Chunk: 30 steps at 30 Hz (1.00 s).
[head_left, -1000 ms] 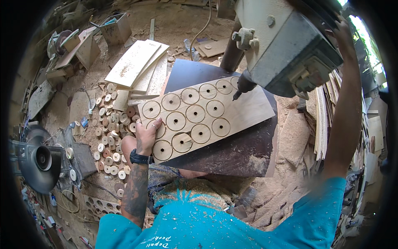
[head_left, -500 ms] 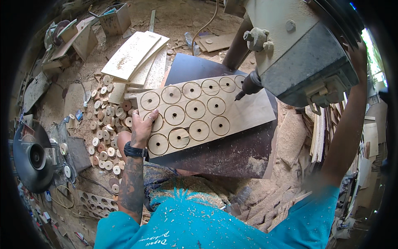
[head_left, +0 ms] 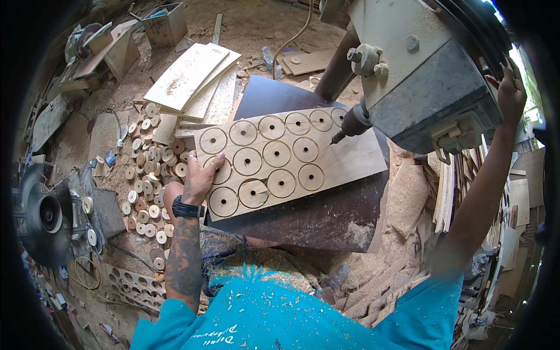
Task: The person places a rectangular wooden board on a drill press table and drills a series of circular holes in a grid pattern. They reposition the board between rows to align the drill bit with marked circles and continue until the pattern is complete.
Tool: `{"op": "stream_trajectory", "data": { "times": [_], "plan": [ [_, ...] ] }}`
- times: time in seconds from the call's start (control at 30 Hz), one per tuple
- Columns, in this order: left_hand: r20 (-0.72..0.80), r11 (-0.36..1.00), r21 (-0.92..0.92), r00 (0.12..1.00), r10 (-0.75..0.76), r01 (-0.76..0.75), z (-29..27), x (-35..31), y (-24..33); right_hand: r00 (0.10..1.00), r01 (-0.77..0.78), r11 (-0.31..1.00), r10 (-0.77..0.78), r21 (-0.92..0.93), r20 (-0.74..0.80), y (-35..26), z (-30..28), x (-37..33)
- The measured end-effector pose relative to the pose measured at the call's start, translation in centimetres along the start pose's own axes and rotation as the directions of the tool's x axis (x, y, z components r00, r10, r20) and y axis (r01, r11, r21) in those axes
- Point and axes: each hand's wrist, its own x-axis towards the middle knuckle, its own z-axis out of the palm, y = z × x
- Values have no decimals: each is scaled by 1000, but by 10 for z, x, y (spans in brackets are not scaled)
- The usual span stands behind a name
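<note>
A pale wooden board point(head_left: 350, 153) lies tilted on the dark table point(head_left: 303, 224). Rows of cut circles, each with a dark centre hole, cover its left and middle parts; its right end is plain. My left hand point(head_left: 201, 178) grips the board's left edge, thumb on top. Above the plain part, the chuck point(head_left: 356, 121) of a drill press point(head_left: 420, 76) holds a pointed bit, which appears close to the surface; whether it touches I cannot tell. My right hand point(head_left: 510, 96) is raised beside the machine's head at the far right, fingers apart, with nothing visible in it.
Many small wooden discs point(head_left: 154, 169) are heaped left of the board. White panels point(head_left: 185, 76) are stacked behind them. A fan-like round machine point(head_left: 49, 213) stands at far left. Thin wood strips point(head_left: 446, 195) are piled at right, and sawdust covers the floor.
My right hand has come down and outward a little from the edge of the machine's head, and its fingers show more. The left hand and the board hold nearly the same place.
</note>
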Motion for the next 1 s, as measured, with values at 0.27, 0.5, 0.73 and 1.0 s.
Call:
{"op": "stream_trajectory", "data": {
  "times": [0.27, 0.5, 0.73, 1.0],
  "plan": [
    [-16, 992, 124, 999, 30, -28, -1, -5, 10, 999, 37, 998, -39, -43, -27, -1, 12, 7],
    [-56, 991, 135, 998, 10, -3, 3, -9, 12, 999, 21, 999, -22, -33, -34, -19, 4, -12],
    [-50, 989, 133, 997, 67, -60, 1, -5, 1, 982, -82, 994, 92, 65, -165, -48, 5, -46],
    [-37, 994, 104, 999, 16, -12, 1, -20, -11, 923, -25, 834, 232, 552, -308, -32, -19, -84]
  ]
}}
